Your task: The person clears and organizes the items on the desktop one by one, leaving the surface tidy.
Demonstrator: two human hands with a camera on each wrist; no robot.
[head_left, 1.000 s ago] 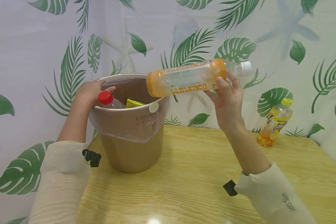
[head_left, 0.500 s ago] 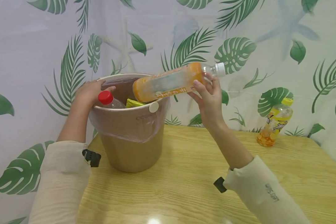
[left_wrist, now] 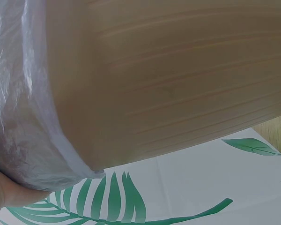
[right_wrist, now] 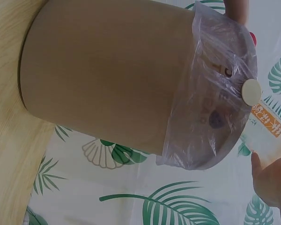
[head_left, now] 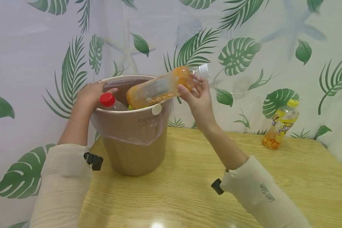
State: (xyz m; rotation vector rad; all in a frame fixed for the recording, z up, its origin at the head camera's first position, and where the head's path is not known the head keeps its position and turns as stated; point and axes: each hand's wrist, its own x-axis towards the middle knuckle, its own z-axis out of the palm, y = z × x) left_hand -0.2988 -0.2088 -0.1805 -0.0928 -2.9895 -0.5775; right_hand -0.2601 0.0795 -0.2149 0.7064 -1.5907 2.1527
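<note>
My right hand [head_left: 197, 99] grips an orange-labelled plastic bottle [head_left: 159, 88] near its white-capped neck. The bottle slants down to the left, its base inside the mouth of a brown trash bin [head_left: 135, 158]. A clear plastic liner [head_left: 131, 131] folds over the bin's rim. On the bin's left rim lies my left hand [head_left: 92, 94], its fingers over the edge and thumb toward the inside. Within the bin stand a red-capped bottle [head_left: 114, 103] and a bit of yellow-green packaging [head_left: 131, 108], now mostly hidden. In the right wrist view, part of the held bottle [right_wrist: 267, 119] shows beyond the rim.
A yellow-capped bottle [head_left: 280, 125] with orange bits at its bottom stands tilted at the back right of the wooden table [head_left: 188, 186]. Behind the table hangs a leaf-patterned backdrop [head_left: 171, 38].
My right hand has moved left and slightly down with the bottle, whose base has gone from above the rim into the bin's mouth. The left hand has stayed still.
</note>
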